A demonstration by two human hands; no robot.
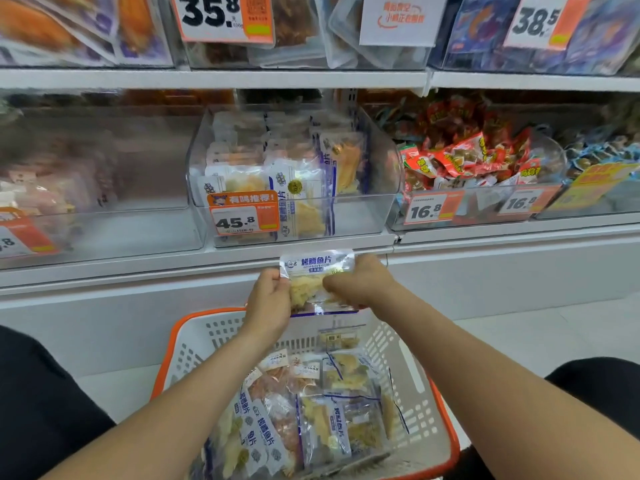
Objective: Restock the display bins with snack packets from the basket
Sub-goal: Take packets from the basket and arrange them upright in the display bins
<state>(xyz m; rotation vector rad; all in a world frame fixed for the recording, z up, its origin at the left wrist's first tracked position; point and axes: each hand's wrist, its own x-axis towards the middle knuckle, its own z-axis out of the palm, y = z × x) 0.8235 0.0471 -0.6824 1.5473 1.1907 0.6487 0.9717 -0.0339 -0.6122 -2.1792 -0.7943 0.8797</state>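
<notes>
A clear snack packet (317, 268) with a white and blue label and yellow fish pieces is held upright between both hands, just below the shelf edge. My left hand (269, 299) grips its left side and my right hand (360, 280) grips its right side. Right above it stands a clear display bin (377, 209) tagged 45.8, partly filled with the same packets. Below my hands, a white basket with an orange rim (194, 327) sits on the floor and holds several more packets (332, 417), some with yellow pieces and some with pink ones.
Left of the 45.8 bin stands a blurred clear bin (104, 230) with pinkish packets. To the right, a bin (467, 206) tagged 16.8 holds red wrapped snacks. An upper shelf (214, 79) carries more bins. My dark-clothed knees flank the basket.
</notes>
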